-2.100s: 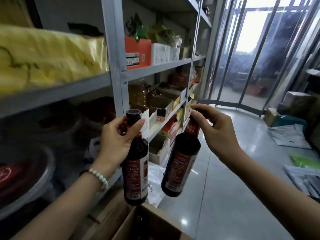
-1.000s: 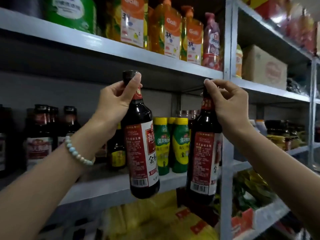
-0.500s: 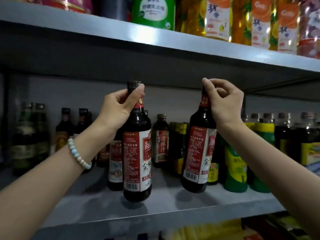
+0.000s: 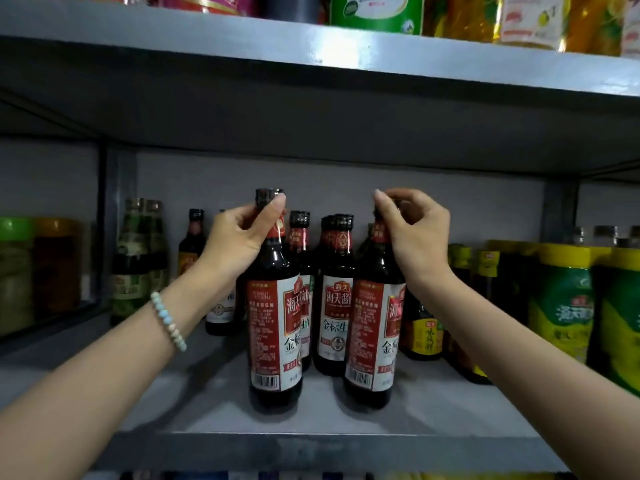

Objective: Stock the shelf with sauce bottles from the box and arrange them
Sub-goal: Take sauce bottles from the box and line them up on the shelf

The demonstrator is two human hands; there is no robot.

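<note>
Two dark sauce bottles with red and white labels stand on the grey metal shelf [image 4: 311, 441] near its front edge. My left hand [image 4: 239, 237] grips the neck of the left bottle [image 4: 273, 327], thumb near the cap. The neck of the right bottle [image 4: 372, 334] is pinched by my right hand [image 4: 419, 233]. Both bottle bases appear to rest on the shelf board. Behind them stand several matching bottles [image 4: 336, 299]. The box is out of view.
Green-labelled bottles [image 4: 133, 258] stand at the back left, with jars [image 4: 34, 271] further left. Yellow-capped green bottles [image 4: 568, 306] crowd the right side. The upper shelf [image 4: 311, 53] hangs low over the bottle caps. Bare shelf board lies front left.
Both bottles went from hanging in the air in front of the shelf to standing on the shelf board, in front of the matching bottles. My hands stay on the necks.
</note>
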